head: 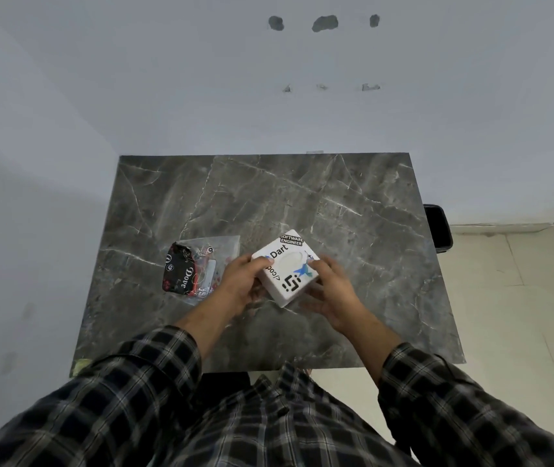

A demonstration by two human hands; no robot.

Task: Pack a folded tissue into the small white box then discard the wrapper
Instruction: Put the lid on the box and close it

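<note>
The small white box (285, 267) has stickers and an oval opening on its top face, and it is tilted just above the marble table (268, 197). My left hand (240, 284) grips its left side with the thumb on top. My right hand (331, 293) holds its right side, thumb on the top edge. Left of my hands lies a clear plastic wrapper (216, 251) with a black printed packet (181, 267) and some foil in it. No folded tissue is visible; the box's inside is hidden.
A black bin (439, 229) stands on the floor off the table's right edge. A pale wall runs behind the table and along its left side. Bare marble surrounds the box on the far and right sides.
</note>
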